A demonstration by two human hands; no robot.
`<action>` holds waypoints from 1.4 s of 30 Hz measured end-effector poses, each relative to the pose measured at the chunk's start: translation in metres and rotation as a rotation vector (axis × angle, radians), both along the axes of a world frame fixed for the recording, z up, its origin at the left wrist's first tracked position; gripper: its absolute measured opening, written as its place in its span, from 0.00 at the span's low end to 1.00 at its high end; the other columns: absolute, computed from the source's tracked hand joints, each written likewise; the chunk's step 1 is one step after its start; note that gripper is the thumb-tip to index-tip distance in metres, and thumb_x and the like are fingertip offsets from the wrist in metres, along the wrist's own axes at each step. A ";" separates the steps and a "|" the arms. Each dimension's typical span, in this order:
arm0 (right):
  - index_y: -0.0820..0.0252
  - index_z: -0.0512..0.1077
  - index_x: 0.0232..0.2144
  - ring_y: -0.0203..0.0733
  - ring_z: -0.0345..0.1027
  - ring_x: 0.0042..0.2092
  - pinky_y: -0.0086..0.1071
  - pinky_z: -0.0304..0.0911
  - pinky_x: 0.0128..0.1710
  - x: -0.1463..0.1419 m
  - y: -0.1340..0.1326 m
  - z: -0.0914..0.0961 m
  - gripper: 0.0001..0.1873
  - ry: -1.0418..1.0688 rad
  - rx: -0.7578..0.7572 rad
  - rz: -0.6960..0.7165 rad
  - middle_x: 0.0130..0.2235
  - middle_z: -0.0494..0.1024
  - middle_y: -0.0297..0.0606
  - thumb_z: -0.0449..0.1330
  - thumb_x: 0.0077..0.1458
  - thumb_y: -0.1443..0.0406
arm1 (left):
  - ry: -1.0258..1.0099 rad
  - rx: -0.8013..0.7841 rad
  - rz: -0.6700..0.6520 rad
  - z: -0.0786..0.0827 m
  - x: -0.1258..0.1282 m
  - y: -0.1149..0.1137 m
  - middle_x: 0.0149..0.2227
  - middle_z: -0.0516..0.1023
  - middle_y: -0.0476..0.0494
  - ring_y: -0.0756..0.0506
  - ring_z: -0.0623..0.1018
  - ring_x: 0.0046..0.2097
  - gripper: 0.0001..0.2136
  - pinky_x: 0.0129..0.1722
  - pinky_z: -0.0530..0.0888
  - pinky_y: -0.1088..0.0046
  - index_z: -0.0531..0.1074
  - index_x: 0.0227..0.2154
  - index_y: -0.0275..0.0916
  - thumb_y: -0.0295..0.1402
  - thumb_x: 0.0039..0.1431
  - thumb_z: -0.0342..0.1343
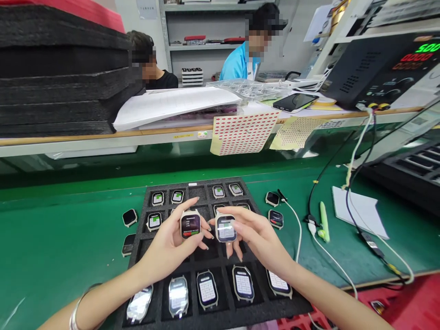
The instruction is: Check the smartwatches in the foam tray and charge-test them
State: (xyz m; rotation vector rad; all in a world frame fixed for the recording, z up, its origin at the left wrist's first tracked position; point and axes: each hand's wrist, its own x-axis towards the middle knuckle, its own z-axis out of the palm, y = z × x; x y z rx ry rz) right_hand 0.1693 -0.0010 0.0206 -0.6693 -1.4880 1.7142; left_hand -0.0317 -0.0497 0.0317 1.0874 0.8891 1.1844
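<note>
My left hand (175,240) is closed round a smartwatch without a strap (190,224); its dark screen shows text lines with a red and green strip at the bottom. Beside it, my right hand (254,231) grips a second strapless smartwatch (226,229) with a lit, pale screen, fingers at its right edge. Both are held just above a black foam tray (220,279), apart from each other. In the tray's compartments lie several more watches, such as one (207,289) with a white list on its screen. My hands hide some of the middle compartments.
Loose watches (129,217) lie left of the tray, others (275,219) to its right. Cables (330,256) and a green pen-like tool (323,220) lie on the right. A shelf (165,133) carries foam stacks (62,73) and a power supply (378,68). Two people sit beyond.
</note>
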 end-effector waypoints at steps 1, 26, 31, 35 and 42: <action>0.60 0.69 0.49 0.35 0.72 0.22 0.22 0.64 0.16 -0.001 0.000 0.000 0.14 -0.014 0.007 -0.015 0.35 0.77 0.40 0.57 0.61 0.62 | 0.005 0.012 0.001 -0.001 0.000 0.000 0.38 0.74 0.44 0.47 0.76 0.38 0.26 0.38 0.77 0.70 0.58 0.58 0.42 0.27 0.57 0.57; 0.51 0.59 0.58 0.41 0.76 0.37 0.24 0.72 0.25 0.009 -0.005 -0.005 0.32 -0.110 0.060 0.116 0.48 0.73 0.42 0.63 0.53 0.72 | -0.055 -0.035 -0.021 -0.011 0.004 0.001 0.40 0.74 0.42 0.47 0.77 0.38 0.33 0.35 0.77 0.70 0.49 0.63 0.43 0.26 0.58 0.57; 0.53 0.59 0.58 0.39 0.73 0.32 0.29 0.69 0.25 0.020 -0.005 -0.011 0.30 -0.404 0.308 0.017 0.43 0.75 0.40 0.60 0.55 0.70 | -0.033 -0.055 -0.064 -0.018 0.005 -0.001 0.45 0.66 0.45 0.46 0.77 0.42 0.39 0.40 0.77 0.67 0.47 0.62 0.52 0.22 0.52 0.60; 0.57 0.66 0.53 0.46 0.68 0.41 0.39 0.68 0.39 0.029 0.003 -0.018 0.26 -0.705 0.706 -0.018 0.42 0.74 0.41 0.63 0.51 0.70 | 0.023 -0.104 -0.130 -0.029 0.008 0.000 0.44 0.62 0.46 0.44 0.76 0.45 0.38 0.44 0.76 0.61 0.41 0.62 0.53 0.23 0.55 0.56; 0.58 0.65 0.55 0.49 0.62 0.49 0.42 0.63 0.48 0.041 0.008 -0.027 0.28 -0.894 0.822 0.107 0.47 0.68 0.44 0.64 0.51 0.68 | 0.555 0.074 -0.198 -0.055 0.010 0.003 0.44 0.71 0.44 0.42 0.74 0.46 0.29 0.49 0.71 0.57 0.49 0.58 0.45 0.24 0.56 0.52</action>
